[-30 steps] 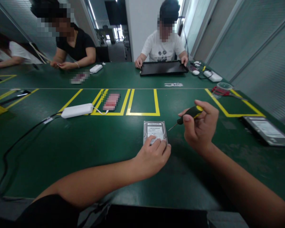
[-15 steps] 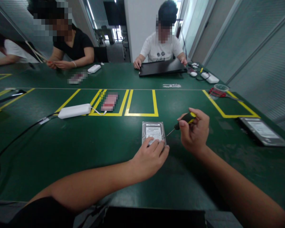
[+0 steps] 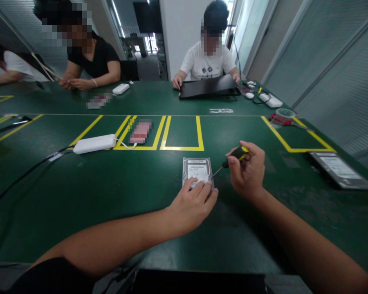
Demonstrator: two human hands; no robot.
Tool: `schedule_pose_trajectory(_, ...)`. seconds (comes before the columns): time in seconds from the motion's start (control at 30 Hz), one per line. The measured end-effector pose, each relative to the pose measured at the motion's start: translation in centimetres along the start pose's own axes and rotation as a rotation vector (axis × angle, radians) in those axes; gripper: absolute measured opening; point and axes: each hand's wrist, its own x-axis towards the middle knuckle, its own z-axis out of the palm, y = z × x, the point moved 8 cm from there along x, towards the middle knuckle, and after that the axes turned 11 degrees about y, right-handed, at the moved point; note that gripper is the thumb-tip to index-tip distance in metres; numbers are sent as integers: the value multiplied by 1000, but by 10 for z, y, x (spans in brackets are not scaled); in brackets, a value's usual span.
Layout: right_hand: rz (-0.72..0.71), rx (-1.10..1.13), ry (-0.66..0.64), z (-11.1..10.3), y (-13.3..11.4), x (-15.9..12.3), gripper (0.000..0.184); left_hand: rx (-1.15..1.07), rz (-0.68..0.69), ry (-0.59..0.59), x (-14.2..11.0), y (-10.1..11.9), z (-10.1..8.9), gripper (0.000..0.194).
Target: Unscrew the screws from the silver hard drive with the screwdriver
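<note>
A silver hard drive point(image 3: 198, 168) with a white label lies flat on the green table in front of me. My left hand point(image 3: 196, 200) is laid over its near part, fingers bent across the label and the right edge, holding it down. In my right hand point(image 3: 248, 169) is a screwdriver point(image 3: 240, 153) with a black and yellow handle, gripped between thumb and fingers. Its thin shaft slants down to the left, and the tip meets the drive's right edge. Whether it sits in a screw is too small to tell.
To the right lies a larger drive point(image 3: 337, 169); behind it stands a clear cup point(image 3: 283, 116) with red-handled tools. A white power strip point(image 3: 95, 143) with a black cable and a pink phone point(image 3: 141, 131) are left. Across the table, a person holds a black panel point(image 3: 210, 87).
My right hand has moved slightly left, bringing the screwdriver's tip from just beside the hard drive onto its right edge. My left hand has stayed on the drive.
</note>
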Motion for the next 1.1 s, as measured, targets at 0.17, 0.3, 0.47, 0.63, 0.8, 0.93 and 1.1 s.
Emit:
schedule_pose_trajectory(0.17,-4,15,4,0,0,0,43,-6,-1,-2,-1,0,1,36)
schedule_pose_trajectory(0.3,-3,17,-11,1,0,-1,42,-10,-4,-3,0,-1,1,36)
schedule_pose_trajectory(0.47,-32,6,-17,-2,-5,1,44,-10,0,-12,-1,0,1,37)
schedule_pose_trajectory(0.63,-162,-68,64,-13,-23,9,35,-18,8,-28,-1,1,4,37)
schedule_pose_trajectory(0.8,-112,59,93,-14,-19,9,51,-25,11,-18,-1,1,5,37)
schedule_pose_trajectory(0.93,-114,165,50,-11,-21,10,44,-28,12,-29,-2,1,5,38)
schedule_pose_trajectory(1.1,-224,161,72,-21,-45,27,16,-27,15,-22,-1,1,4,37)
